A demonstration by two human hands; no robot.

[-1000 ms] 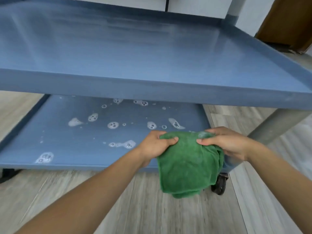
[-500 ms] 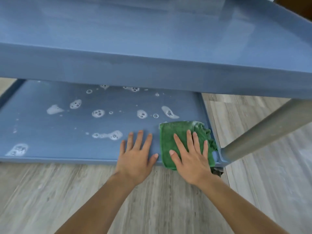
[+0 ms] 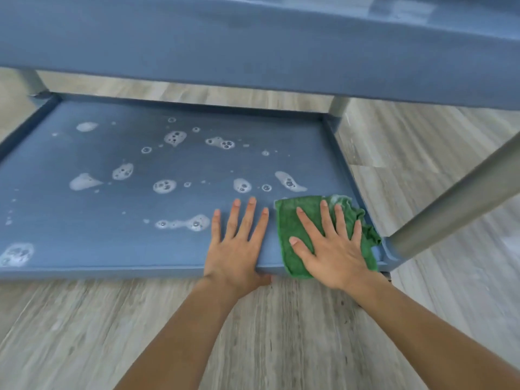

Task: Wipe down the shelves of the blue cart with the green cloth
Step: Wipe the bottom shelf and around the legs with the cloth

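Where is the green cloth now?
In the head view, the green cloth lies on the lower shelf near its front right corner, under the flat right hand, beside the left hand.

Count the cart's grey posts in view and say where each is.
3. The far-left post at the back left corner of the lower shelf; the far-right post at its back right corner; the near-right post beside the green cloth. A near-left one may lie out of frame.

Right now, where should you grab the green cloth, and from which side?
Probably its near edge: the cloth droops over the front rim of the lower shelf, so it can be pinched from the front. The rest lies flat under the right hand.
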